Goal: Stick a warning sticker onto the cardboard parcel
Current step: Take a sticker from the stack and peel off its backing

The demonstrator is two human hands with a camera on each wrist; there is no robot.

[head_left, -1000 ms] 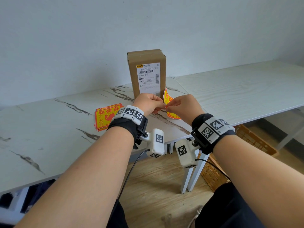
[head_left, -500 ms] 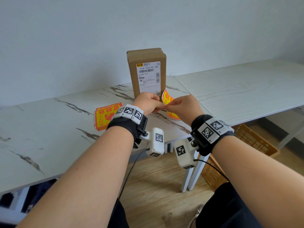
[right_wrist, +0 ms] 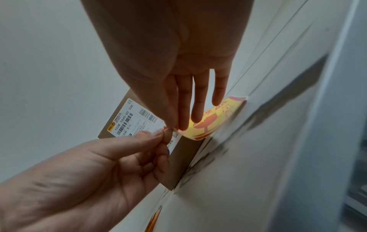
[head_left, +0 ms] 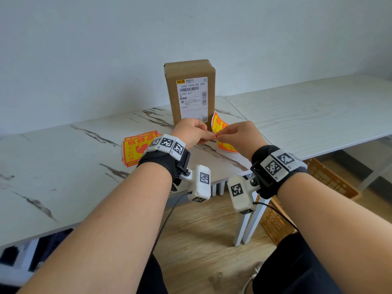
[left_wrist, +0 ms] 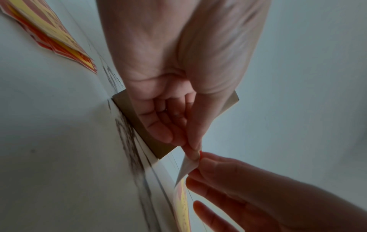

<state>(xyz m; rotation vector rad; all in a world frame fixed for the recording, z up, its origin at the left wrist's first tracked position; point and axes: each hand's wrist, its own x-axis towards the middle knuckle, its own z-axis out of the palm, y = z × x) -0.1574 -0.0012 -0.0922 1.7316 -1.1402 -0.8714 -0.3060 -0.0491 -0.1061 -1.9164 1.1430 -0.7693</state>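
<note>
A brown cardboard parcel (head_left: 189, 92) with a white shipping label stands upright at the back of the marble table (head_left: 63, 166). In front of it both hands meet on one red and yellow warning sticker (head_left: 220, 126). My left hand (head_left: 192, 132) pinches a corner of it between thumb and forefinger, seen closely in the left wrist view as a white backing corner (left_wrist: 187, 166). My right hand (head_left: 239, 134) pinches the same corner (right_wrist: 168, 129) with thumb and forefinger, its other fingers straight. The sticker (right_wrist: 210, 120) curls above the table beside the parcel (right_wrist: 182, 157).
A small stack of more warning stickers (head_left: 135, 150) lies on the marble table to the left of my hands. A second white table (head_left: 318, 115) adjoins on the right. A wicker basket (head_left: 331, 179) stands on the wooden floor below it.
Both hands stay pinched together on the sticker's corner; the sticker has lifted slightly and curls a little more upward beside the parcel.
</note>
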